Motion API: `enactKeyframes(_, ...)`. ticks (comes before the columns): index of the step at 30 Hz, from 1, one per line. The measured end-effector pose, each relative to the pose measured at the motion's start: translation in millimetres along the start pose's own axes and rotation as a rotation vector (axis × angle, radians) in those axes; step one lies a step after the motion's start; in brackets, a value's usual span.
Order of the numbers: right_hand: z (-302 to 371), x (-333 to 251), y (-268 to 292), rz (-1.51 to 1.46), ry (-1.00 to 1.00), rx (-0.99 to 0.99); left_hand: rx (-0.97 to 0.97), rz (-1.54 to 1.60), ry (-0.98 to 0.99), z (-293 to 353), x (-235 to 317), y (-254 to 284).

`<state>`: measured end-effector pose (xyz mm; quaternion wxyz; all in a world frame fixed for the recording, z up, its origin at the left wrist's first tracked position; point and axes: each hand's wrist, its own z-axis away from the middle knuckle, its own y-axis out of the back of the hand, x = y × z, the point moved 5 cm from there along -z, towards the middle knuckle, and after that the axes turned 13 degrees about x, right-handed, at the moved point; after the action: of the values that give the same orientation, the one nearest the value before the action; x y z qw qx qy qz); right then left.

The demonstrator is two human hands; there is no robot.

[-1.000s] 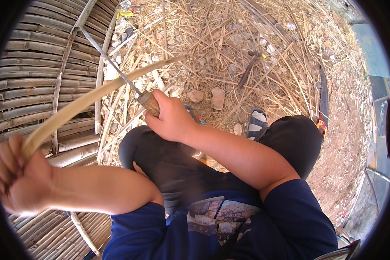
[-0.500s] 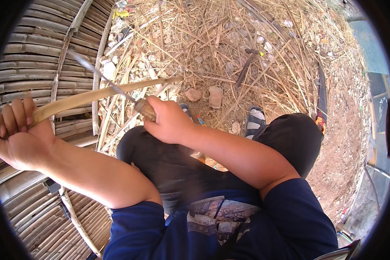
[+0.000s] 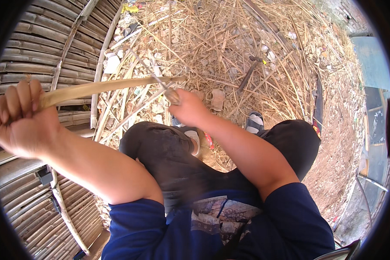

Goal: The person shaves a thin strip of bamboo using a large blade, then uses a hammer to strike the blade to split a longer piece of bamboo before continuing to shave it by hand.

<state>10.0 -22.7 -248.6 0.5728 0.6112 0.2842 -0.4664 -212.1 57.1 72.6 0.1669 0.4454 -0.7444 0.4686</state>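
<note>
Bamboo strip [image 3: 112, 88] in left hand [image 3: 24, 119]

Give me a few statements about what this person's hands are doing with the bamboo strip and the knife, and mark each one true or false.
1. The left hand grips one end of the bamboo strip. True.
2. The right hand is empty and rests on the knee. False: it holds a knife whose blade crosses the strip.
3. A hammer lies on the straw-covered ground beyond the hands. True.
4. The bamboo strip lies flat on the ground, untouched. False: it is held up in the air between the two hands.
5. A bamboo slat panel is on the person's left. True.
</note>
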Motion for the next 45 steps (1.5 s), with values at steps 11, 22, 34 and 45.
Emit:
enactKeyframes(11,8,51,-11,0.048,-0.095,0.140,0.033,0.042,-0.022,-17,1,35)
enactKeyframes(22,19,-88,-4,-0.183,0.412,0.040,-0.050,0.079,0.033,-19,1,35)
enactKeyframes(34,-5,42,-17,0.052,0.047,0.205,0.046,0.021,-0.016,-12,0,28)
enactKeyframes(45,4,44,-34,-0.212,0.178,0.203,0.055,-0.007,-0.035,-12,0,16)
